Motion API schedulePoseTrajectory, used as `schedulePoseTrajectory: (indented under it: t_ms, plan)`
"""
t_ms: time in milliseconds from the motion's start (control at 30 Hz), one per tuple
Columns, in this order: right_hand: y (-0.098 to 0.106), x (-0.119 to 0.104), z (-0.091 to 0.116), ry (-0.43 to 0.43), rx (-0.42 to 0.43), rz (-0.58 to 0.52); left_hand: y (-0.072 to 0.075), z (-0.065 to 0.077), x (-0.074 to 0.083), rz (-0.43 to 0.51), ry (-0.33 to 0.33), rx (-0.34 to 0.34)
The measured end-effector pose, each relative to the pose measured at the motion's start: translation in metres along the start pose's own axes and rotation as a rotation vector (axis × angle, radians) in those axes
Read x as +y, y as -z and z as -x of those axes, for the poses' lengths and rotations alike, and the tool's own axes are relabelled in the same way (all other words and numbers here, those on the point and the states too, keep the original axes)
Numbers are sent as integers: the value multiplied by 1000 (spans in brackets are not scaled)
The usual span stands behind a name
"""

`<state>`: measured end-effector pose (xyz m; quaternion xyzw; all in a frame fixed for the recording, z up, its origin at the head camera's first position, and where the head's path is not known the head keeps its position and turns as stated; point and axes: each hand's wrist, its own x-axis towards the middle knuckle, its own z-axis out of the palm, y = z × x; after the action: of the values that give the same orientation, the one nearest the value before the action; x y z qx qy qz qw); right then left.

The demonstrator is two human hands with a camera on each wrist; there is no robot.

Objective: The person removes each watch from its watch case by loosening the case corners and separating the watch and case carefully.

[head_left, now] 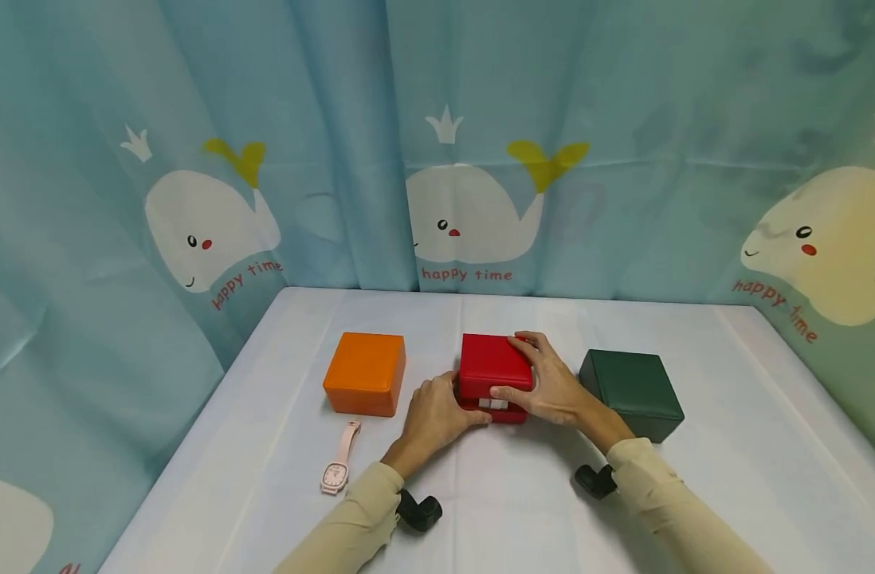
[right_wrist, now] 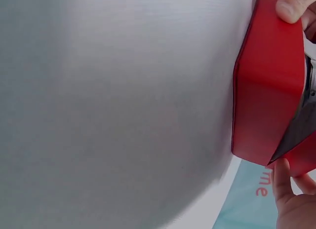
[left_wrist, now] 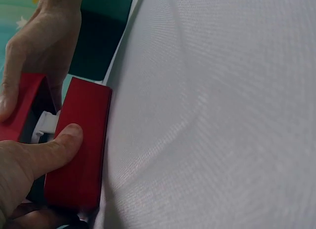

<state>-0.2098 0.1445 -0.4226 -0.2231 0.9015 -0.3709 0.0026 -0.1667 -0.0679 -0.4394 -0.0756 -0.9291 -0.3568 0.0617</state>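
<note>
A red hinged box [head_left: 495, 359] stands between both hands in the head view, its lid partly raised. My left hand [head_left: 433, 416] grips the lower half, its thumb [left_wrist: 69, 137] on the front wall in the left wrist view. The right hand [head_left: 552, 389] holds the lid, thumb at its front edge and fingers over the top. Through the gap, something white [left_wrist: 47, 123] shows inside. In the right wrist view a metallic part [right_wrist: 312, 83] is visible in the box, mostly hidden, so I cannot tell its kind.
An orange box [head_left: 366, 371] sits to the left, with a pink wristwatch [head_left: 339, 462] lying in front of it. To the right, beside the right forearm, is a dark green box [head_left: 634, 391]. A whale-print curtain [head_left: 351, 143] hangs behind the white-covered table [head_left: 509, 510].
</note>
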Motion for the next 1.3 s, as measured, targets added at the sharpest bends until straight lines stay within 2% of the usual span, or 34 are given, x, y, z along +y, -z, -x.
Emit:
schedulePoseTrajectory:
  t_ms: [133,333,467,567,700,967,1133,1300]
  plan:
    - [2,1,-2,-23,19,-16,0,-2,2,8,-8,-22]
    - [0,-2,-11,-64,69,-39,0,-3,2,-13,3,-1]
    - [-5,-5,-19,-146,104,-123,2,-1,1,-16,14,3]
    - [-8,-10,-25,-228,155,-203,4,-1,-1,-14,-3,11]
    - [-10,-18,-35,-331,224,-246,5,0,-3,-15,-17,23]
    - [-3,-23,-53,-442,246,-80,-1,3,-2,11,10,47]
    - [1,-23,-56,-469,233,-73,-3,3,1,14,9,62]
    - [0,-24,-48,-455,208,-72,-1,3,2,-6,20,39]
